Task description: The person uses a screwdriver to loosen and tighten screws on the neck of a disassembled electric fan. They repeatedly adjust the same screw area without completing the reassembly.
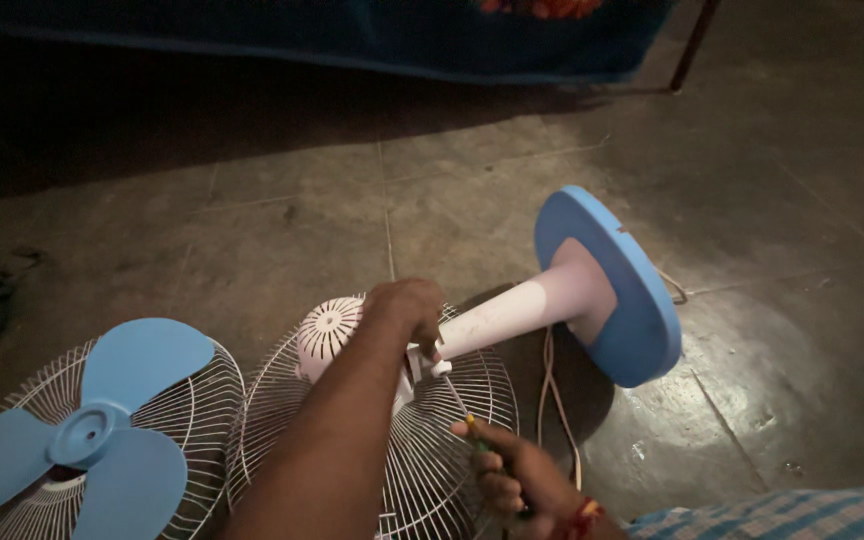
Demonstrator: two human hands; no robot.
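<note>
A table fan lies on its side on the stone floor. Its white stem leads to a round blue base standing on edge. My left hand grips the fan's neck joint where the stem meets the white motor housing, which rests on a white wire guard. My right hand holds a thin screwdriver with a yellow-green handle, its tip pointing up toward the joint.
A second white wire guard lies at the lower left with the detached blue fan blade resting in it. A pale power cord trails beside the stem. A dark blue cloth-covered cot and its leg stand at the back.
</note>
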